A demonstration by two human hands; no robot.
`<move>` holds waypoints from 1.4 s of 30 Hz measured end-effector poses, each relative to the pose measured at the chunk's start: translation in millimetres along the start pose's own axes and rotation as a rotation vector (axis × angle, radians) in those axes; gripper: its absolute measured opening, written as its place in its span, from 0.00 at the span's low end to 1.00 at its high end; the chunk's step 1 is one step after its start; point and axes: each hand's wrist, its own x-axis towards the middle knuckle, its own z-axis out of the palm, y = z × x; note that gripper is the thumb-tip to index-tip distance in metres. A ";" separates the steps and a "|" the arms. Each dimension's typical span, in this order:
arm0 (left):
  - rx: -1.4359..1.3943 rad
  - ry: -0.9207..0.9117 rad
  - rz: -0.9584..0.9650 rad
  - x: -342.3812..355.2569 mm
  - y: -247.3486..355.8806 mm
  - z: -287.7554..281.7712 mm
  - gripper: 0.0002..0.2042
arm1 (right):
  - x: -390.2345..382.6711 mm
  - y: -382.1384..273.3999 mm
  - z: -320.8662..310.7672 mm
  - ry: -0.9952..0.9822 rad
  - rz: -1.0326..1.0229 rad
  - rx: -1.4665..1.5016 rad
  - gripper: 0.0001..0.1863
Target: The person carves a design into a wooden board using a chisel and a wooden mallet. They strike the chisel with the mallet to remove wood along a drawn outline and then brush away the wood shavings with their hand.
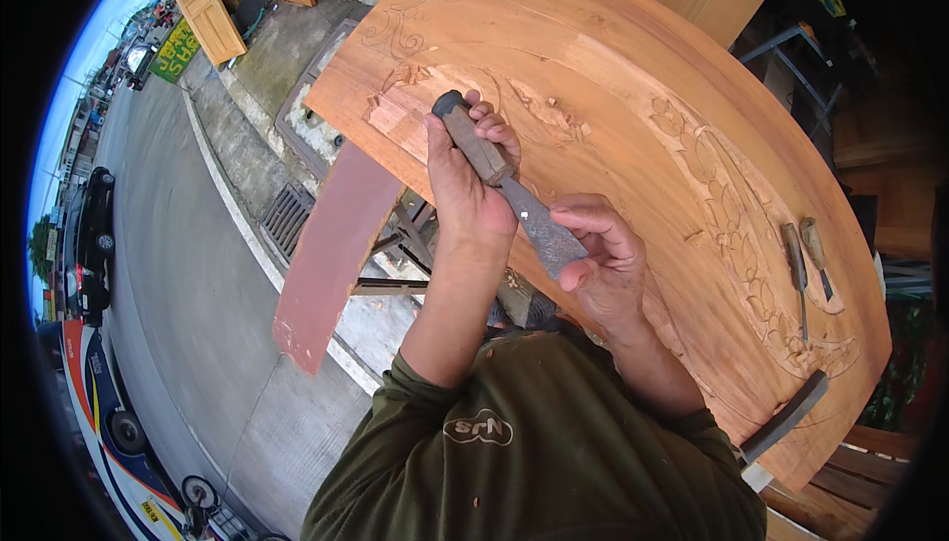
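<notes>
"Over the carved surface (633,160), what are we holding?"

"We are holding a chisel (522,207) aslant in the air. Our left hand (465,190) is curling closed around its handle (474,140), a faceted, worn, grey-brown wooden grip with a dark cap at the butt. Our right hand (613,264) is curving part-open around the flared end of the flat, mottled grey blade, thumb meeting one corner; we are not managing to tell whether it is pinching."

"And what are we seeing beneath?"

"We are looking at broad, orange-brown wood with flowing grain. Raised leaves (682,135) are trailing down the right side, drawn scrolls (400,32) are curling at the far left, and small chips (581,130) are lying between. Two slim wooden-handled tools (792,241) are resting together near the right end; a dark, slightly curved bar (786,417) is lying nearer us."

"What is surrounding us?"

"We are working outdoors beside a grey concrete road (198,274). A dull red board (341,244) is slanting just beside the surface, near a slotted drain grate (285,220); a panelled door (203,7) is standing beyond, and a black car (89,234) is standing across the road."
</notes>
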 end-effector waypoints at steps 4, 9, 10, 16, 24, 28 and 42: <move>0.006 -0.033 0.037 -0.5 14.7 8.3 0.25 | 3.7 9.0 5.2 -0.009 0.024 0.030 0.36; -0.048 -0.092 0.075 -1.4 25.1 2.8 0.27 | 7.9 15.5 10.4 -0.014 0.044 0.061 0.35; -0.060 -0.082 0.066 -0.9 26.6 1.3 0.27 | 8.1 17.3 10.2 -0.008 0.052 0.070 0.36; -0.079 -0.071 0.077 1.1 27.5 -2.0 0.28 | 8.6 21.4 4.7 -0.044 0.055 0.073 0.32; -0.066 -0.049 0.086 -2.5 17.7 -8.7 0.28 | -0.4 21.0 -3.2 -0.008 0.108 0.188 0.27; -0.004 0.006 0.096 -5.8 9.4 -10.7 0.24 | -7.7 16.3 -7.5 0.021 0.143 0.230 0.26; 0.028 0.043 0.148 -17.8 -1.5 -25.5 0.25 | -30.2 12.2 -5.3 0.011 0.127 0.264 0.39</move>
